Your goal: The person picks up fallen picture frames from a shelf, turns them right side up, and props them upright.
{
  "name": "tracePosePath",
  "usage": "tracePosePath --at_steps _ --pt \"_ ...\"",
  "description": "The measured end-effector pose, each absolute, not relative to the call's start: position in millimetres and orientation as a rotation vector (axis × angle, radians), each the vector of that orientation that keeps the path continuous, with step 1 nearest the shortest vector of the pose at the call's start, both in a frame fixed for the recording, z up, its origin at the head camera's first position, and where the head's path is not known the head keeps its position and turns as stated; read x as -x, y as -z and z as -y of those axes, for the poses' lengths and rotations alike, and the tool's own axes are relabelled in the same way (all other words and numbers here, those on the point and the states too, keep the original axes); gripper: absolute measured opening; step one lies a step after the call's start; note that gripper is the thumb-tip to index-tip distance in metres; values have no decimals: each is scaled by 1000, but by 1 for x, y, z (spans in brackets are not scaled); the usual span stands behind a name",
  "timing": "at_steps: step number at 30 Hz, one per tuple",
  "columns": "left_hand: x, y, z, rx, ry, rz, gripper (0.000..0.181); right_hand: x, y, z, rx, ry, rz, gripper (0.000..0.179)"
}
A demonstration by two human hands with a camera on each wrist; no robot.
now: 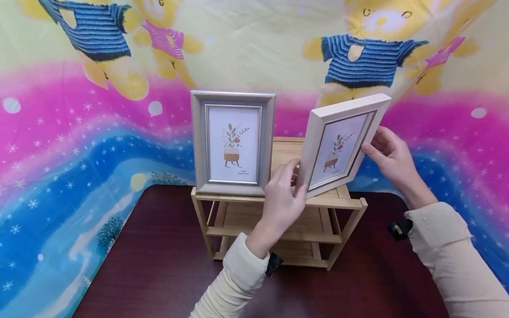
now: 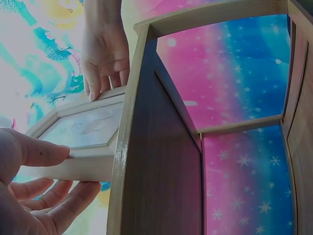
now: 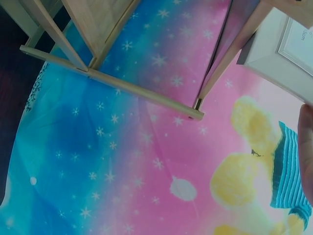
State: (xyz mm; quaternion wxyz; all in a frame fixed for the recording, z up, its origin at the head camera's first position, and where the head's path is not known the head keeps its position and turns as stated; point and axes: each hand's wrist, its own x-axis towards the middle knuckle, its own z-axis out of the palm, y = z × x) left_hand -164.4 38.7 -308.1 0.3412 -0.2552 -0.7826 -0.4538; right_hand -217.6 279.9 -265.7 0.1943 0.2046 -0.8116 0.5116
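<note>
A cream picture frame (image 1: 343, 143) with a potted-plant print is tilted at an angle over the right part of the wooden shelf's top. My left hand (image 1: 282, 195) grips its lower left side, the thumb in front and the fingers behind, as the left wrist view also shows at the frame's edge (image 2: 93, 166). On its right side, my right hand (image 1: 394, 159) holds the edge with the thumb forward. A silver-grey picture frame (image 1: 232, 142) with the same print stands upright on the shelf's left part. In the right wrist view only a strip of the right hand (image 3: 306, 152) shows.
The tiered wooden shelf (image 1: 276, 234) stands on a dark red-brown table (image 1: 153, 270). Behind it hangs a colourful cloth (image 1: 249, 45) printed with bears and snowflakes. Each wrist carries a small black device (image 1: 400, 229).
</note>
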Motion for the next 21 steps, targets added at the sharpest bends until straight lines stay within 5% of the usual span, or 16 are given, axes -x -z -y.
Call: tracePosePath --at_steps 21 --pt "159 310 -44 720 1146 1992 42 200 229 -256 -400 -1293 2045 56"
